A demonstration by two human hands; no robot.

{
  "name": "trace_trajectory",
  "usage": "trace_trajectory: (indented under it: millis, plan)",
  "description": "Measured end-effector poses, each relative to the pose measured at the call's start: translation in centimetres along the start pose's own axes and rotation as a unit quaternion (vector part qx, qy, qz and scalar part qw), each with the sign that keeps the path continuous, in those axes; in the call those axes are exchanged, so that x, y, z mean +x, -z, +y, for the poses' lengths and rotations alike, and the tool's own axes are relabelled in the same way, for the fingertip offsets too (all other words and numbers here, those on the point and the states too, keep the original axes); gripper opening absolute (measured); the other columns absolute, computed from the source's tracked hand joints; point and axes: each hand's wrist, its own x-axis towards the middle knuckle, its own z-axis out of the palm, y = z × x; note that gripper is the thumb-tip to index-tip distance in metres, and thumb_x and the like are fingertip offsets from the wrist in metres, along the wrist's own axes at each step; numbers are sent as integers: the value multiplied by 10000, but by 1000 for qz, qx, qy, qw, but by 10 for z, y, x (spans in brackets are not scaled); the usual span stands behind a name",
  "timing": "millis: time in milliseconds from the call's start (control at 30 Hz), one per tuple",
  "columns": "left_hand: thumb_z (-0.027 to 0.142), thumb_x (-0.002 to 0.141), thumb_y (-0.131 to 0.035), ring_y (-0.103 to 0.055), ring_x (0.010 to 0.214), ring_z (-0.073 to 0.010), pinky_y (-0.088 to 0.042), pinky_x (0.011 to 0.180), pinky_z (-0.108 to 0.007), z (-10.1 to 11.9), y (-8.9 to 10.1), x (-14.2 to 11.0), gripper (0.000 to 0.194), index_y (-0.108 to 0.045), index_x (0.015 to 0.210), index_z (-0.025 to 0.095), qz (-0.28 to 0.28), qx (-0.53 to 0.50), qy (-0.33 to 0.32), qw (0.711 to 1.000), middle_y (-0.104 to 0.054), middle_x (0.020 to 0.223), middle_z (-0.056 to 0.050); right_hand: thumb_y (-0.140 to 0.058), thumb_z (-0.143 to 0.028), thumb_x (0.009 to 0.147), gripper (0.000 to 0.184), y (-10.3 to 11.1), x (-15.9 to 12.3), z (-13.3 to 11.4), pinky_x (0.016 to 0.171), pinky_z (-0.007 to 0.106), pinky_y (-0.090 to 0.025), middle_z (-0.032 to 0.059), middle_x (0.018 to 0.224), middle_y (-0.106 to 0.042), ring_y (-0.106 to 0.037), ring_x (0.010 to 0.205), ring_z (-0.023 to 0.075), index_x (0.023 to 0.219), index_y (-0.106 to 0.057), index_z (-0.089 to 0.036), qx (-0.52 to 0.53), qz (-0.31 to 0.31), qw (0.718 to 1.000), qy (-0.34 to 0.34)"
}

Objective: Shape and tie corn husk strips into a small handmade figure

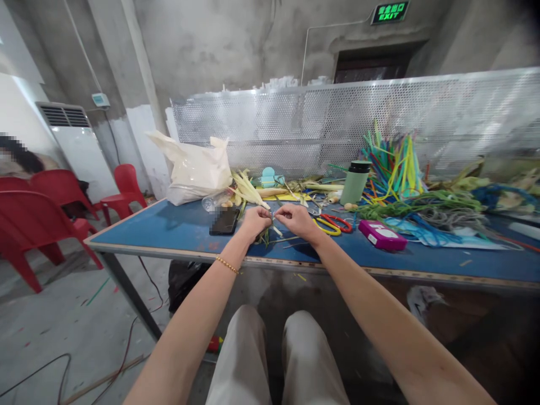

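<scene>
My left hand (256,223) and my right hand (297,221) meet over the front of the blue table (147,228), fingertips close together. Both have thumb and fingers pinched; what they grip between them is too small to make out. A pale dried husk (250,191), like corn husk, lies just behind the left hand, and I cannot tell whether that hand touches it. Below the fingers are dark green scraps (264,237). Scissors with red and yellow handles (343,226) lie right of my right hand. A dark phone-like slab (225,221) rests left of my left hand.
A white plastic bag (200,169) stands at the back left. To the right are a green bottle (355,184), a purple box (382,235), colourful strips (396,163) and green cord (392,205). A perforated metal screen (287,126) runs behind. Red chairs (37,219) stand left.
</scene>
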Motion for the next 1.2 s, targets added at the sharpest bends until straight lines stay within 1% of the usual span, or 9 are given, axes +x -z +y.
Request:
trace_trajectory:
  millis: [200, 367, 600, 700, 800, 933, 1033, 1133, 1200]
  plan:
    - [73, 568, -647, -497, 566, -83, -381, 567, -217, 1, 1, -3, 138, -622, 675, 155, -19, 10, -43, 999, -607, 610, 36, -670, -131, 735, 114, -3, -1, 4, 641, 248, -411, 39, 758, -713, -575, 653, 136, 761, -767, -185, -16, -18, 1000, -2]
    - [64, 611, -620, -524, 617, -91, -408, 612, -210, 1, 2, -2, 156, -641, 731, 162, -26, 86, -91, 992, -628, 669, 31, -650, -151, 733, 79, -4, -2, 3, 621, 243, -398, 31, 715, -685, -556, 631, 134, 721, -724, -176, -32, -11, 999, 11]
    - [1, 656, -589, -580, 711, -136, -445, 709, -245, 10, -1, -7, 275, -676, 860, 164, 1, 209, -163, 964, -674, 759, -6, -613, -158, 693, 59, -4, -2, -2, 586, 238, -384, 19, 649, -638, -531, 591, 130, 671, -666, -171, -38, -4, 999, 5]
    - [52, 728, -591, -605, 769, -174, -451, 764, -281, 11, -3, -10, 183, -682, 824, 177, 8, 286, -177, 942, -693, 791, -41, -613, -176, 688, 56, -4, -2, -2, 583, 236, -387, 12, 641, -641, -530, 585, 126, 664, -664, -170, -21, -3, 1000, -6]
    - [106, 779, -591, -619, 804, -195, -449, 787, -299, 11, -5, -12, 120, -676, 805, 187, 18, 323, -179, 929, -706, 829, -64, -617, -193, 692, 65, -3, 0, -2, 578, 234, -393, 9, 627, -652, -541, 580, 126, 656, -665, -168, -4, -7, 1000, -24]
    - [102, 804, -569, -617, 777, -195, -443, 768, -297, 11, -4, -13, 138, -665, 840, 194, 22, 320, -186, 929, -703, 812, -57, -604, -206, 726, 93, -2, 1, 0, 561, 235, -412, 15, 627, -675, -574, 573, 134, 670, -671, -173, 27, -16, 998, -59]
    - [91, 808, -564, -620, 777, -193, -438, 755, -291, 10, -4, -13, 150, -657, 864, 194, 7, 309, -200, 930, -703, 816, -52, -560, -197, 757, 124, -3, 1, 1, 495, 230, -419, 4, 611, -674, -559, 476, 122, 776, -680, -174, 84, -25, 991, -102]
    - [99, 818, -563, -618, 778, -193, -431, 751, -289, 10, -3, -13, 142, -651, 873, 196, -2, 311, -213, 926, -699, 814, -48, -542, -178, 746, 217, -2, 0, 0, 429, 218, -417, -26, 603, -665, -529, 390, 105, 902, -693, -183, 151, -56, 979, -124]
    - [109, 827, -564, -616, 782, -194, -429, 750, -287, 11, -3, -13, 132, -649, 872, 200, 6, 315, -213, 925, -693, 810, -48, -555, -178, 727, 213, -2, 0, -1, 409, 214, -420, -33, 599, -664, -531, 380, 103, 885, -697, -188, 179, -75, 972, -130]
